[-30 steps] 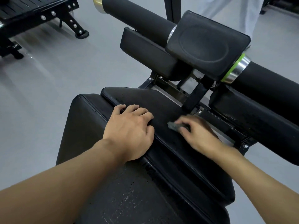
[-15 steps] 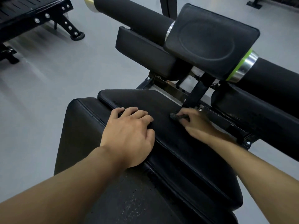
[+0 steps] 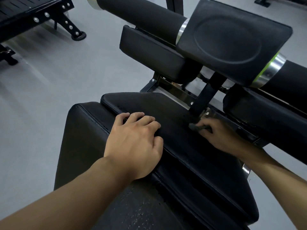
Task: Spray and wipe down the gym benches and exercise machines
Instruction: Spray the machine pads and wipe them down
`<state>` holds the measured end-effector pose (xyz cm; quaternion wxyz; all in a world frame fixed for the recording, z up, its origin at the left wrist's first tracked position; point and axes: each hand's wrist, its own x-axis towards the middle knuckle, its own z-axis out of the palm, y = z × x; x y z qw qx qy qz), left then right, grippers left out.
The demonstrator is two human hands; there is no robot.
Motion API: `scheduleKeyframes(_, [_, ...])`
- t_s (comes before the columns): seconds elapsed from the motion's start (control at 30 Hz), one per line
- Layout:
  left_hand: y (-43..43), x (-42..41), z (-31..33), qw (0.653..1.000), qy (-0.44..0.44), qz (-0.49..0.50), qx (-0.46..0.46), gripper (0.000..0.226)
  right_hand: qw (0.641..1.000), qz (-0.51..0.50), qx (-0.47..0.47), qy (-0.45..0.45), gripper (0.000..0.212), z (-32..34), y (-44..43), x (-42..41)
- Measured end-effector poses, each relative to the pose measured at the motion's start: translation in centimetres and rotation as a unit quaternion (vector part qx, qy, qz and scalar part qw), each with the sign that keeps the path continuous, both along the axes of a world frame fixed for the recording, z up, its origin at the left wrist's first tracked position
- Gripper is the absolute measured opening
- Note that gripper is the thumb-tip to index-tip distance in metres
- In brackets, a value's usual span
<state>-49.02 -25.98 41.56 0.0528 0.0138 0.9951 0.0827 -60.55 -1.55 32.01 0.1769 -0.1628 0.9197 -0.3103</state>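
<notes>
A black padded seat (image 3: 149, 105) of an exercise machine fills the middle of the view. My left hand (image 3: 134, 141) lies palm down on its near left edge, fingers curled over the seam, holding nothing. My right hand (image 3: 221, 135) presses a small dark grey cloth (image 3: 195, 126) onto the seat's far right side, close to the black upright post (image 3: 205, 97). Only a corner of the cloth shows past my fingers. No spray bottle is in view.
Above the seat are a black square pad (image 3: 232, 39), a lower pad (image 3: 149, 50) and foam rollers (image 3: 141, 12) with chrome and green collars. Another machine's black frame (image 3: 33, 15) stands at the top left on the grey floor (image 3: 41, 97).
My right hand has slid the cloth away from me, up the seat toward the upright post. My left hand has stayed in place. The person in white at the back has left the view.
</notes>
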Motion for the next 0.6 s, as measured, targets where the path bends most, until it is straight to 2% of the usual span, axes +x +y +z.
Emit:
scheduleKeyframes(0.23, [-0.1,0.0,-0.1,1.0,0.004,0.0,0.007,0.064,0.997,-0.068,0.043,-0.002,0.012,-2.8,-3.6,-5.1])
scheduleKeyframes(0.4, [-0.2,0.1,-0.3,1.0,0.016,0.008,0.018,0.057,0.999,-0.029,0.036,-0.001,0.01,-1.7,-0.5,-2.2])
scheduleKeyframes(0.6, [-0.2,0.1,-0.4,1.0,0.022,0.005,0.021,0.057,0.994,-0.092,0.057,-0.005,0.015,-3.9,-3.2,-7.1])
